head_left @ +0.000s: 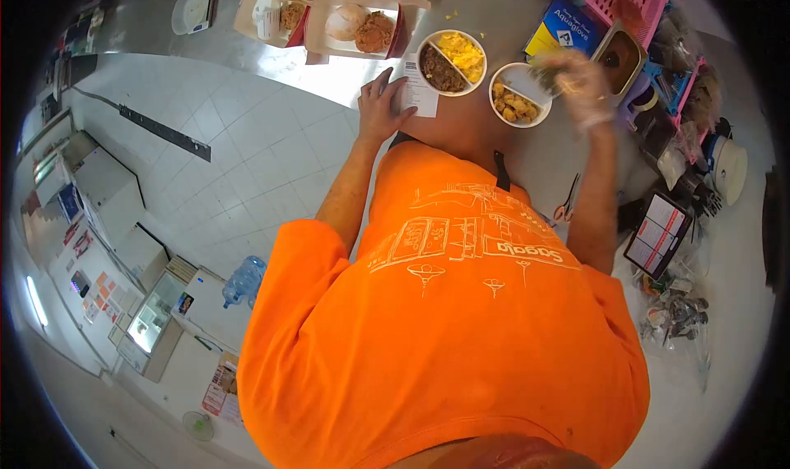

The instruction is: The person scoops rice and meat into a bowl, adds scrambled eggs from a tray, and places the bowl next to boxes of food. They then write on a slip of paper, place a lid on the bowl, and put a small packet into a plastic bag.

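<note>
On the metal counter's edge, my left hand (382,107) rests with its fingers spread, beside a printed paper slip (420,90). My right hand (583,85), in a clear plastic glove and blurred, is above the right side of a round divided bowl (516,111). Something greenish shows at its fingertips, too smeared to name. Browned chunks (514,104) fill one part of that bowl; the other part shows white. Left of it stands a second divided bowl (444,90) with yellow food (461,55) and dark minced food (440,68).
Two open cartons (354,49) with fried food stand at the back left. A blue glove box (564,26), a metal container (619,60) and a pink basket (629,8) are at the right. Scissors (563,211) and a tablet (658,234) lie nearer my right arm.
</note>
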A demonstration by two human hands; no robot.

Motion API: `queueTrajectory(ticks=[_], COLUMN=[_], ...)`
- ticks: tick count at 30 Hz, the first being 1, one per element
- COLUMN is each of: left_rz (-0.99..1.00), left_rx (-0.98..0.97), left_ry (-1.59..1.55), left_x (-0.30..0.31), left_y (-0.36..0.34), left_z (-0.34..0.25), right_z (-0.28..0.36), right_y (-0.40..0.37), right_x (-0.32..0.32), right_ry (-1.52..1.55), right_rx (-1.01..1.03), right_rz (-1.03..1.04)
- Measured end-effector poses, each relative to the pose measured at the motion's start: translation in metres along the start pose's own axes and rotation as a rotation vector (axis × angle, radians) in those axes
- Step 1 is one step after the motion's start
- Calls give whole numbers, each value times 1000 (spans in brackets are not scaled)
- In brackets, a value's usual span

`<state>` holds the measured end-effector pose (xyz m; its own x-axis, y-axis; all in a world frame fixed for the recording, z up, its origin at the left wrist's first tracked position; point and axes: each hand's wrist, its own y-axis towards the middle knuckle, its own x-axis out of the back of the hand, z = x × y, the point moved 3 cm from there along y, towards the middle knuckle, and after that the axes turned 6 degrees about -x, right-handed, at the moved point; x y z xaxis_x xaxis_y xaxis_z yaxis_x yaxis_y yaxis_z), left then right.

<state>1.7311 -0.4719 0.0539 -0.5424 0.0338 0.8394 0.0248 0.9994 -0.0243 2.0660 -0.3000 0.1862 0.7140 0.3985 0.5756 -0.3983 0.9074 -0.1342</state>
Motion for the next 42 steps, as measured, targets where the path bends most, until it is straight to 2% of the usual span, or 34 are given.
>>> queueTrajectory(ticks=[2,5,8,11,14,16,17,19,22,23,25,26,27,29,31,32,33,36,37,40,42], left_rz=[0,7,13,13,44,49,56,35,37,20,-10,-23,-47,-104,-175,-190,-205,-201,-216,-210,-193], left_rx=[-14,-26,-52,-97,-110,-133,-141,-184,-186,-206,-141,-93,-45,56,155,177,200,274,280,296,313], left_ry=[-2,4,-14,3,-40,-42,-42,-53,-20,-14,39,57,71,86,88,68,50,41,37,17,9], left_x=[1,1,3,4,6,11,11,2,2,3,0,-6,-9,-18,-32,-37,-42,-48,-50,-49,-48], left_y=[-1,-2,-2,-1,0,-2,-3,0,2,3,0,-3,-5,-12,-19,-21,-22,-26,-26,-26,-25], left_z=[0,2,3,4,5,8,11,14,6,-1,-12,-13,-19,-26,-26,-32,-36,-51,-52,-57,-58], right_z=[-31,-51,-48,-39,-45,-1,21,17,11,14,-27,-65,-108,-144,-256,-263,-263,-273,-298,-288,-292], right_y=[-25,-32,-35,-36,-34,-25,-22,-35,-65,-73,-84,-80,-74,-74,-46,-34,-23,9,27,40,50], right_x=[-44,-75,-86,-94,-97,-81,-69,-45,35,73,148,185,232,288,321,325,326,302,297,285,282], right_ry=[-106,-188,-274,-618,-864,-833,-628,-564,61,105,449,303,18,15,-101,-160,-625,-727,-926,-1146,-1112], right_rx=[-213,-204,-346,-189,-203,-320,-547,-395,-625,-529,-646,-600,-737,-791,-734,-703,-516,-387,-307,-515,-454], right_rz=[10,-240,-263,-336,-175,121,194,249,272,170,-69,-287,-498,-660,-508,-434,-331,-110,-6,118,198])
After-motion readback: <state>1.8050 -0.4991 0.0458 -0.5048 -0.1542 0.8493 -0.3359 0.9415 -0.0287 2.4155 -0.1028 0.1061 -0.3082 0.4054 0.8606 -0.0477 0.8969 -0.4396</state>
